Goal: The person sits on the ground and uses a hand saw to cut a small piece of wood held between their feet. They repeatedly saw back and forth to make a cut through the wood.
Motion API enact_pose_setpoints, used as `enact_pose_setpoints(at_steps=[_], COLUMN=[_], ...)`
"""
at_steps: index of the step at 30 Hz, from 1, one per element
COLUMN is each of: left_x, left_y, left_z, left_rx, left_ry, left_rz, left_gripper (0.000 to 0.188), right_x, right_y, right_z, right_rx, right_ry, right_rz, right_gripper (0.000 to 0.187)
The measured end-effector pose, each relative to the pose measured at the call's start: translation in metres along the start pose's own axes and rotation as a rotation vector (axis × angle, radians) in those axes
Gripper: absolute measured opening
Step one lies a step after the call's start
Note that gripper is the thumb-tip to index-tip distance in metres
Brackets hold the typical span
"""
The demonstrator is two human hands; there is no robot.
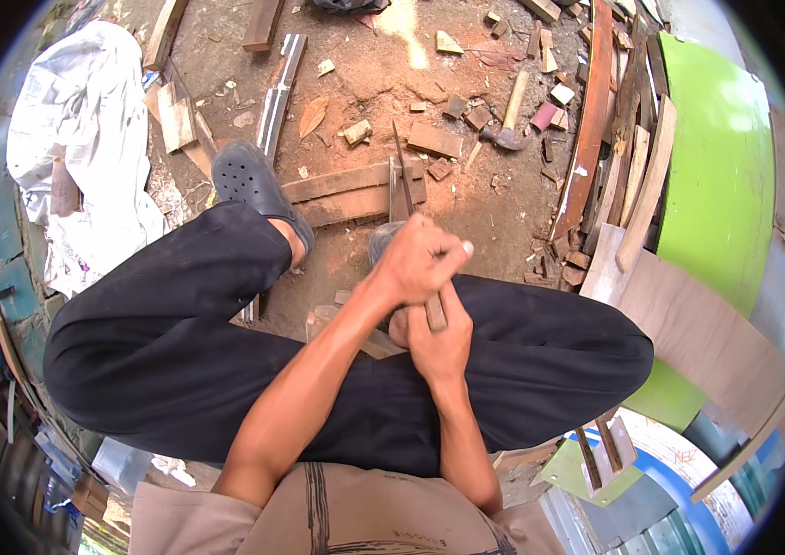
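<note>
Both my hands are closed, one beyond the other, round a long tool with a narrow dark blade [401,153] and a wooden handle [435,313]. Its blade points away from me; whether it has teeth I cannot make out. My left hand [417,262] wraps the farther part, thumb sticking out to the right. Nearer my body, my right hand [441,344] grips round the handle, whose end shows above its fingers. Past my hands, the blade crosses over the right end of a wooden plank [341,199] on the ground. My right clog [381,240] is mostly hidden by my left hand.
A hammer [510,111] lies among wood offcuts [434,141] beyond my hands. Long boards [587,120] and a green panel [721,176] line the right side. White cloth [82,102] is heaped at the left, beyond my left clog [258,185]. Reddish dust covers the ground.
</note>
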State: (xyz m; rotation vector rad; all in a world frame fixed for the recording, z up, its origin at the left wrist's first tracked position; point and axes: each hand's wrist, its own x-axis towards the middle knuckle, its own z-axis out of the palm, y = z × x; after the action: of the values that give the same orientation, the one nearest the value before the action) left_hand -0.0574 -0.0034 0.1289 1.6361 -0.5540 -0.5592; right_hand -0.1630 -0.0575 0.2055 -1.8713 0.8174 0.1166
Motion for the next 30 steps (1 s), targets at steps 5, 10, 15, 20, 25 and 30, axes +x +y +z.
enact_pose_setpoints(at_steps=[5, 10, 15, 20, 25, 30], left_x=[-0.029, 0.047, 0.044, -0.013, 0.023, 0.069], left_y=[0.04, -0.046, -0.045, 0.03, -0.043, -0.066], left_z=[0.013, -0.008, -0.006, 0.02, 0.009, -0.008], left_rx=[-0.085, 0.069, -0.02, -0.029, 0.164, 0.082], left_ry=[-0.012, 0.089, 0.093, -0.043, 0.049, 0.003], left_rz=[0.021, 0.022, 0.059, 0.002, 0.107, -0.064], left_gripper=[0.036, 0.04, 0.043, 0.037, 0.035, 0.044], right_x=[-0.043, 0.062, 0.053, -0.031, 0.036, 0.086], right_y=[-0.022, 0.013, 0.008, -0.005, 0.032, 0.03], right_z=[-0.024, 0.03, 0.026, -0.024, 0.018, 0.036], right_rx=[0.028, 0.049, 0.011, 0.128, 0.019, 0.161], right_ry=[0.059, 0.08, 0.039, 0.022, 0.086, 0.068], right_rz=[-0.019, -0.039, 0.06, 0.215, -0.053, 0.018], right_gripper=[0.041, 0.036, 0.037, 0.042, 0.032, 0.036])
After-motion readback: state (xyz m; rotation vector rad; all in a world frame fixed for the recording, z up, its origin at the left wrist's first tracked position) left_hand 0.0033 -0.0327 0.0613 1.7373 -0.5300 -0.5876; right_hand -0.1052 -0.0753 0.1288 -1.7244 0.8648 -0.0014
